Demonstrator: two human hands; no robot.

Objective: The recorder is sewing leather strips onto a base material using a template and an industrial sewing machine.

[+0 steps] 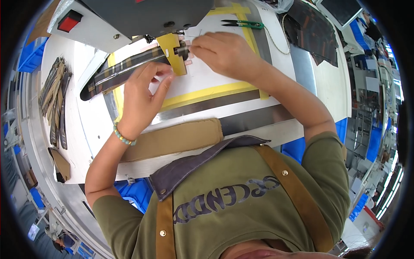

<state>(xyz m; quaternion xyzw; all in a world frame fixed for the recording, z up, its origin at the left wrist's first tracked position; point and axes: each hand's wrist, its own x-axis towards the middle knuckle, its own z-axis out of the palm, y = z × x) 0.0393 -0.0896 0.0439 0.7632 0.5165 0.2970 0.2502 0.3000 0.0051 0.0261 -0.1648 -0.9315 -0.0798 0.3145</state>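
Note:
A dark plaid strip with a zipper [118, 74] lies under the sewing machine head [142, 17], running from the left toward the needle area. My left hand [142, 93] presses flat on the strip's near end, fingers spread beside a yellow guide piece [174, 54]. My right hand [224, 54] is at the presser foot [181, 49], its fingertips pinched together on a thin thread [194, 35] just right of the needle.
Green thread snips [239, 24] lie on the machine bed behind my right hand. Yellow tape [207, 93] frames the work area. A stack of finished strips [56, 99] sits at the far left, dark fabric pieces [315, 30] at the right, a tan pad [172, 138] along the near edge.

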